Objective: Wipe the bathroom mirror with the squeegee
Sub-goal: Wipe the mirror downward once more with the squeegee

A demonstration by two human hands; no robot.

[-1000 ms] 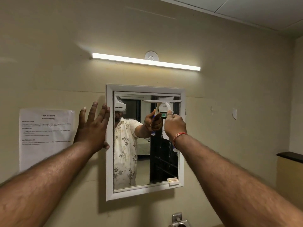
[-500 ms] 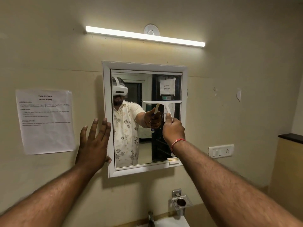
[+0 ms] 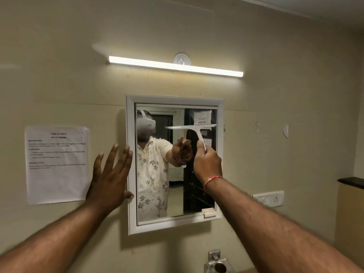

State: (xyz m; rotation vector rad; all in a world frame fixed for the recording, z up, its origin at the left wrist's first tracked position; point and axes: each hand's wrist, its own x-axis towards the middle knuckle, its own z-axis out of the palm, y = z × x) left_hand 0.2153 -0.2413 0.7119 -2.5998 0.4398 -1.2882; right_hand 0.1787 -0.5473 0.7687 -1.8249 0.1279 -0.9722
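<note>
A white-framed bathroom mirror (image 3: 131, 164) hangs on the beige wall. My right hand (image 3: 207, 163) is closed around the handle of a white squeegee (image 3: 192, 127). Its blade lies level against the glass in the upper right part of the mirror. My left hand (image 3: 110, 178) is flat with fingers spread, pressing on the wall and the mirror's left frame edge. The glass reflects a person in a floral shirt holding the squeegee.
A tube light (image 3: 175, 66) glows above the mirror. A printed paper sheet (image 3: 57, 164) is stuck to the wall at left. A switch and socket plate (image 3: 268, 198) sits at right, a dark ledge (image 3: 351, 182) further right, and a metal holder (image 3: 218, 264) below the mirror.
The squeegee blade has slid down the glass from near the top edge to about a quarter of the way down. The left hand has stayed on the frame. The camera tilted down, then partly back up.
</note>
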